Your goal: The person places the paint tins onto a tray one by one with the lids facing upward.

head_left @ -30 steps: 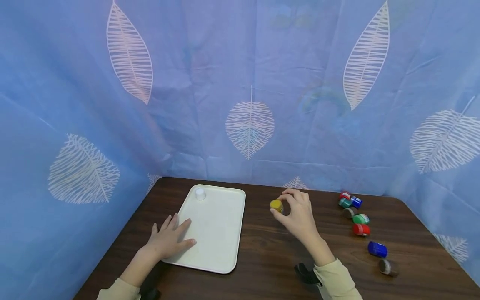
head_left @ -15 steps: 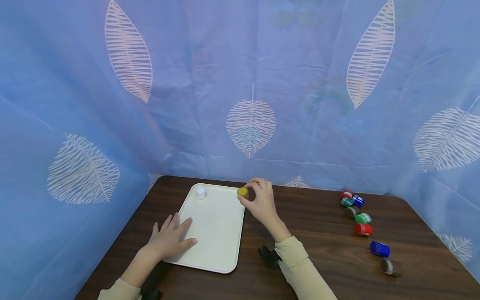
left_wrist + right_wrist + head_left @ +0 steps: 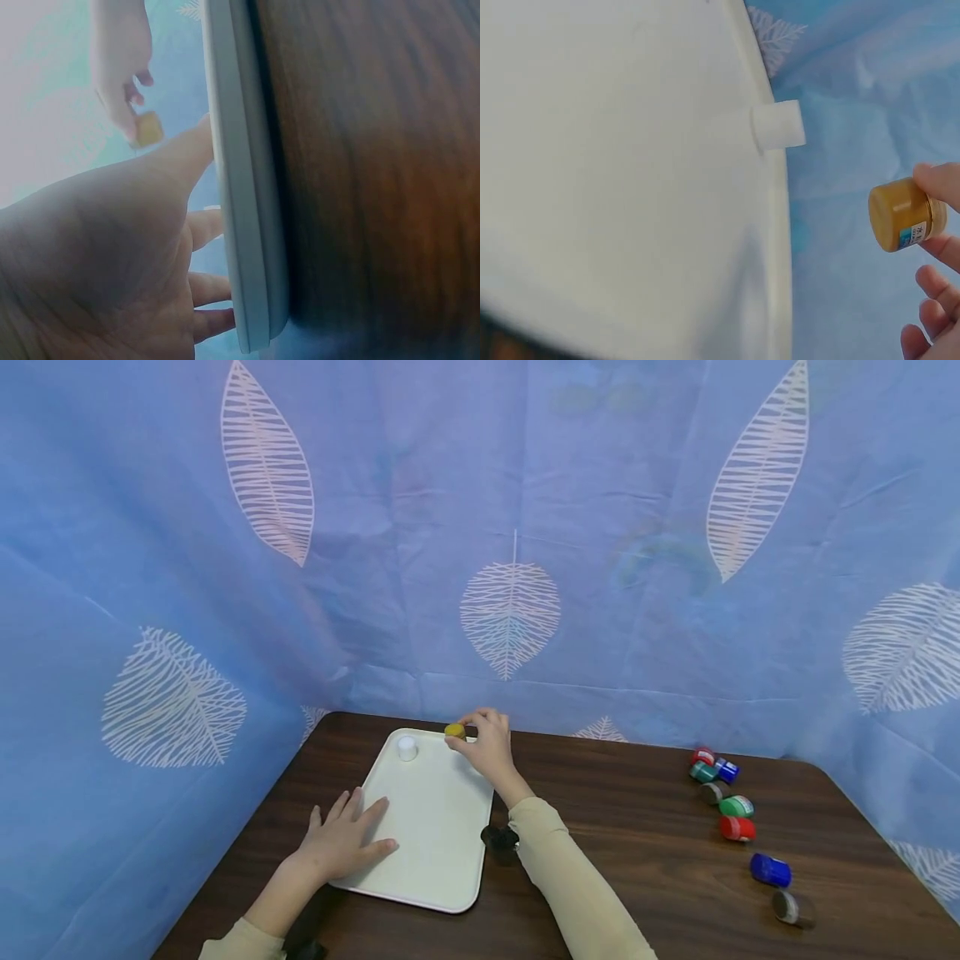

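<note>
My right hand (image 3: 491, 747) pinches a small yellow paint jar (image 3: 453, 732) between thumb and fingers over the far right part of the white tray (image 3: 431, 835). Seen in the right wrist view, the jar (image 3: 892, 217) has a small blue-and-white label and is raised off the tray. A small white jar (image 3: 407, 748) stands upright at the tray's far left corner. My left hand (image 3: 337, 843) rests with spread fingers on the tray's left edge, holding nothing. In the left wrist view, its fingertips are hidden behind the tray rim (image 3: 240, 172).
On the dark wood table's right side lie several paint jars: red (image 3: 738, 828), green (image 3: 737, 807), blue (image 3: 770, 870) and brown (image 3: 793, 910) among them. More jars cluster at the back right. A blue leaf-patterned curtain (image 3: 390, 610) hangs behind the table.
My right hand has carried the yellow jar leftward and away from me, from beside the tray to over its far end. The left hand stays on the tray's left edge.
</note>
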A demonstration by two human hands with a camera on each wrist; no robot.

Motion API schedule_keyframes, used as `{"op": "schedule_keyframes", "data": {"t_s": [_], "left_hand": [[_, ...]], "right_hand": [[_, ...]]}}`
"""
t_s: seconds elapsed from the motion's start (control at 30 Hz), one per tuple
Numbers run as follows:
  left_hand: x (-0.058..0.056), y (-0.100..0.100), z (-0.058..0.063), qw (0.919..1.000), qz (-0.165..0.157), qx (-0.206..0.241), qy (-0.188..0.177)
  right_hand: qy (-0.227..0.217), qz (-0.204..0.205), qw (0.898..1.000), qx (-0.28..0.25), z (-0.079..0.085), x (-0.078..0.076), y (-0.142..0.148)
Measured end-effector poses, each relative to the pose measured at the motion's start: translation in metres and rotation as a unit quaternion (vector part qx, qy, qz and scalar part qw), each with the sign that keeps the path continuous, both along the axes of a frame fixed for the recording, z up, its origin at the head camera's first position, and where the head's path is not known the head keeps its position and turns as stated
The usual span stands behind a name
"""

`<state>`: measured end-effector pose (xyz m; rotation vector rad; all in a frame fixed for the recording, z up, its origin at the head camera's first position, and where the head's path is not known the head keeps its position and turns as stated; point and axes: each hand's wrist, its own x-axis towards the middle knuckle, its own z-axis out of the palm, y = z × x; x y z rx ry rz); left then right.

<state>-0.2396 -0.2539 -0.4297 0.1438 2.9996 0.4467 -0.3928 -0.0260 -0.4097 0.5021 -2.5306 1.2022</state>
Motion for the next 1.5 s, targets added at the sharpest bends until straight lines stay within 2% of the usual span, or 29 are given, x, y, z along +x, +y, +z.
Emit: {"op": "schedule_keyframes", "data": {"t_s": [0.3, 0.63, 1.03, 1.5], "left_hand": [[0.001, 0.001, 0.002, 1.0, -0.002, -0.005, 0.001], [0.003, 0.004, 0.003, 1.0, 0.0, -0.008, -0.003], [-0.001, 0.002, -0.002, 0.9999, 0.004, -0.013, -0.008], [-0.001, 0.001, -0.001, 0.9999, 0.003, -0.011, -0.003]], "right_hand": [[-0.056, -0.015, 0.998, 0.022, -0.014, -0.017, -0.018], [-0.082, -0.056, 0.993, 0.065, -0.03, -0.017, -0.026], [-0.092, -0.067, 0.99, 0.089, -0.03, -0.016, -0.027], [-0.11, -0.049, 0.989, 0.083, -0.031, -0.017, -0.025]]}}
